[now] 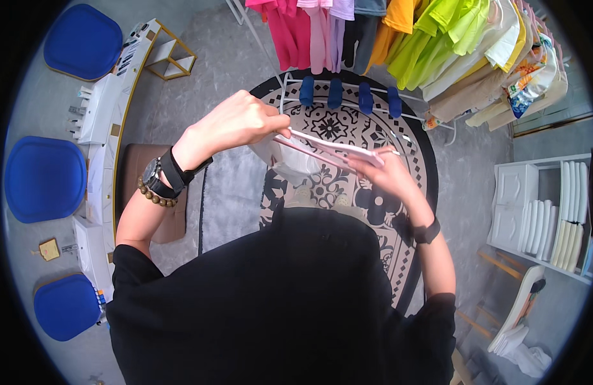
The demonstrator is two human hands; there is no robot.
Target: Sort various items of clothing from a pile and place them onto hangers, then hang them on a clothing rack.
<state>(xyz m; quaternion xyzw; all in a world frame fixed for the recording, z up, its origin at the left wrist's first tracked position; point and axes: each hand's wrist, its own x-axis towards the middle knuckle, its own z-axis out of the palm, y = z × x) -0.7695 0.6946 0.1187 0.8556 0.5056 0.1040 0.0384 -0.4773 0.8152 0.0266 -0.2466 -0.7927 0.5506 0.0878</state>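
Note:
A thin piece of pale pink and white cloth [335, 149] stretches between my two hands in front of my chest. At its left end my left hand [238, 120] is closed on it, knuckles up, the wrist wearing a watch, a black band and a beaded bracelet. My right hand [386, 172] pinches the other end between thumb and fingers. A paler, whitish part of the cloth hangs below the pink edge. What kind of garment or cloth it is, I cannot tell.
Ahead stands a white clothes rack [408, 96] with many coloured shirts [431, 38] and blue rolls [335, 93] on its lower bars. A patterned round rug [373, 200] lies underfoot. Left are a white counter [99, 176] and blue chairs [46, 179]; right, a white shelf [516, 205].

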